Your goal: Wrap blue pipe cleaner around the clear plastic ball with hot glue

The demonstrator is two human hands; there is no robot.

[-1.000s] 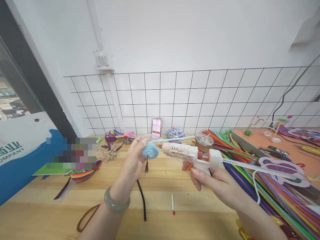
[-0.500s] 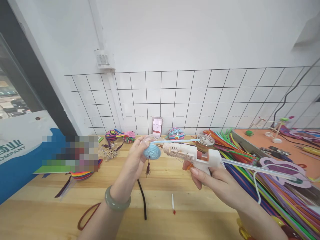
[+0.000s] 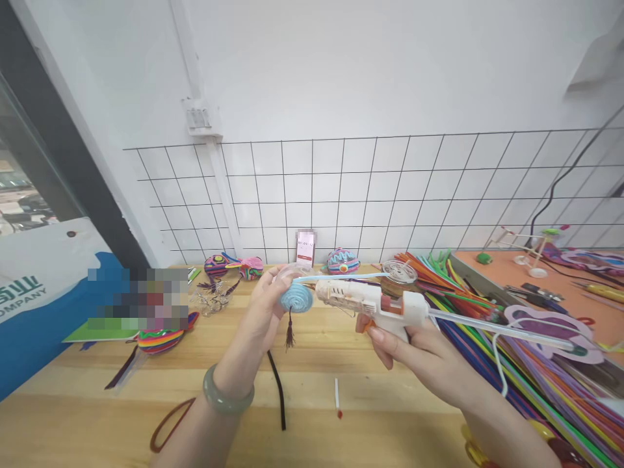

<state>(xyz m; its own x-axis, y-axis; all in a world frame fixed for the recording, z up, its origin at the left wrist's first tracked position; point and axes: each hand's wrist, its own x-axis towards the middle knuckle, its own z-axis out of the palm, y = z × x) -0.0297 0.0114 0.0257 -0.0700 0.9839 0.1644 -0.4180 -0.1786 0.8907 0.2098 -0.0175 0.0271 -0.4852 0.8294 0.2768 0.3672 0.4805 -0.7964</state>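
The left hand point(image 3: 267, 302) has one blue coiled piece point(image 3: 296, 296), the right hand point(image 3: 414, 348) one glue gun point(image 3: 348, 296); beyond them stands one phone point(image 3: 305, 250), and below lie one black strip point(image 3: 279, 390), one white stick point(image 3: 336, 393).

A craft workshop — glue gun point(image 3: 348, 296), pipe cleaners point(image 3: 550, 396).

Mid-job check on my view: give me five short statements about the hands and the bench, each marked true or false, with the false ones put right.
1. The left hand holds a light blue coiled piece. True.
2. The right hand grips a white glue gun. True.
3. The white glue gun points away from the light blue coiled piece. False: it points toward it.
4. Nothing is worn on the left wrist. False: a grey-green bangle circles it.
5. A black strip lies on the wooden table. True.
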